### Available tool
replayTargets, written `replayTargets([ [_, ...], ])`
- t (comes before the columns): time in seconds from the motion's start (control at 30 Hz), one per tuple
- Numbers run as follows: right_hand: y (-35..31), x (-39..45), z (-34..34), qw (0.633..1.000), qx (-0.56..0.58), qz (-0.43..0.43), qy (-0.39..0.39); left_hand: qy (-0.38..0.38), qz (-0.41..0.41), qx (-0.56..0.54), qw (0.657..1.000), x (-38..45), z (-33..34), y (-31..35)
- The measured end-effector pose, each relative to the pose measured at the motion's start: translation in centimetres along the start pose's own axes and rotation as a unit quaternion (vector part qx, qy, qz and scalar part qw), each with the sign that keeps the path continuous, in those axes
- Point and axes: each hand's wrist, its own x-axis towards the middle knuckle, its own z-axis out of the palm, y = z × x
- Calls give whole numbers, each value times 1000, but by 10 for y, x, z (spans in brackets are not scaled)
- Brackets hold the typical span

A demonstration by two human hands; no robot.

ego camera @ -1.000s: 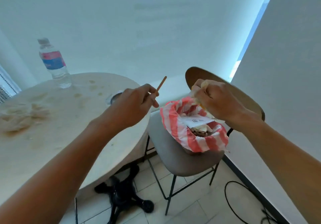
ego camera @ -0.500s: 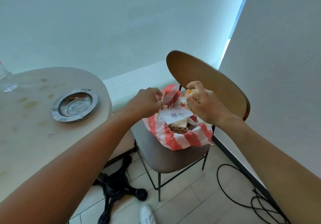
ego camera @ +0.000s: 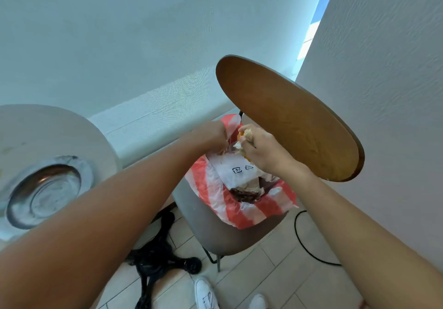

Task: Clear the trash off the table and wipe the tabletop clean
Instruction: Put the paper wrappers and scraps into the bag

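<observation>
A chair (ego camera: 230, 227) with a grey seat and a round brown wooden backrest (ego camera: 292, 121) stands in the middle of the frame against a white wall (ego camera: 383, 68). A black cable (ego camera: 302, 239) curls on the pale tiled floor (ego camera: 275, 282) at lower right. White shoes (ego camera: 206, 294) show at the bottom edge, with a black pedestal base (ego camera: 155, 258) just left of them

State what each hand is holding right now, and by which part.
Right hand grips a crumpled wad of white and orange trash in its fingers. Left hand is at the red-and-white striped plastic bag; its hold cannot be told.
</observation>
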Motion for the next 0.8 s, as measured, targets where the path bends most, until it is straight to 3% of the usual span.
replayTargets([
  [0.4, 25, 38, 14, 996, -14, 13, -83, 45, -59, -40, 996, -5, -2, -5],
  [0.8, 2, 17, -36, 988, -48, -101, -105, 159, -107, -85, 978, -73, -11, 0],
])
